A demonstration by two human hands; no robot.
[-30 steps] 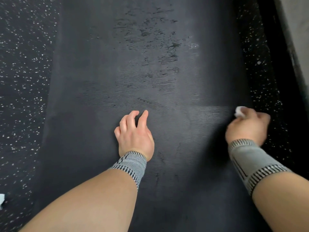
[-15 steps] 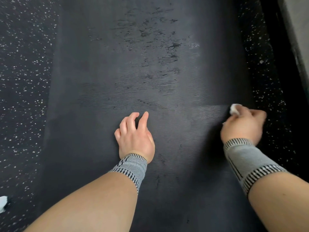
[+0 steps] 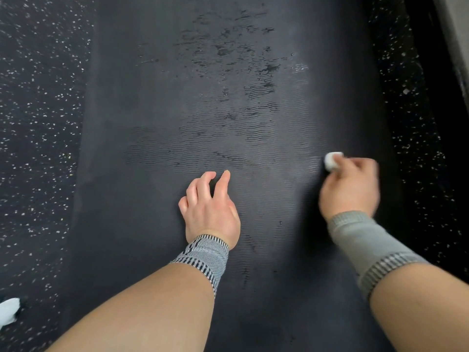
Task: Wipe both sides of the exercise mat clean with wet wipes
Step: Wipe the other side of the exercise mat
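Head view looks down at a long dark exercise mat [image 3: 152, 224] lying flat on a black floor [image 3: 38, 123] with little white specks in it. The mat runs from the person's arms up to the top of the picture, and it fills the middle. The right hand [image 3: 349, 189] is near the mat's right side, and its fingers are curled round a small white wet wipe [image 3: 331, 160] bunched into a ball. The wipe pokes out past the fingers and sits low on the mat, so it looks like the hand is rubbing there. That hand is blurry, which fits a wiping move. The left hand [image 3: 210, 212] rests on the middle of the mat with its fingers bent and spread, holding nothing. I think it is there to prop the person up and to keep the mat from sliding. The mat looks soft and rubbery, with thin wavy lines all over it. Darker, shiny patches farther up look wet. Both wrists wear stretchy grey knit bands [image 3: 203, 257] with stripes. A white scrap [image 3: 9, 309] lies on the floor at the bottom left; I cannot tell what it is. This side looks only partly wiped.
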